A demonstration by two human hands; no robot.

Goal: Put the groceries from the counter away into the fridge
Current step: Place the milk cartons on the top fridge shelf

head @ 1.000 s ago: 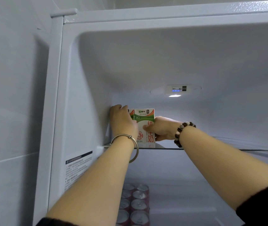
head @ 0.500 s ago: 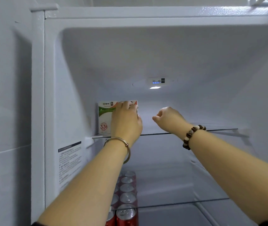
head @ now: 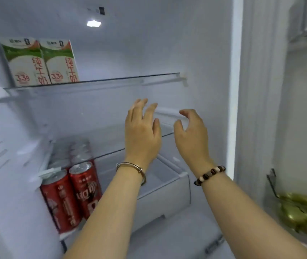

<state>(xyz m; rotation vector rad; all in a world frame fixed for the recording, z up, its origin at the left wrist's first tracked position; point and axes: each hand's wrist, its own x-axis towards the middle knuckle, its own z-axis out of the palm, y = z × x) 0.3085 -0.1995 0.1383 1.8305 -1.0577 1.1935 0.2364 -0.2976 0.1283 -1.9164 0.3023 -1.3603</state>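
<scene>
Head view: both hands hang empty inside the fridge, fingers loosely spread, left hand just beside right hand. Up and left of them, two milk cartons stand touching on the top glass shelf. Below left, red cans crowd the lower shelf; nothing blocks the hands.

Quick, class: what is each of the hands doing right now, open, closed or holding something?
Left hand: open, fingers spread, holding nothing.
Right hand: open, loosely curled, holding nothing.
</scene>
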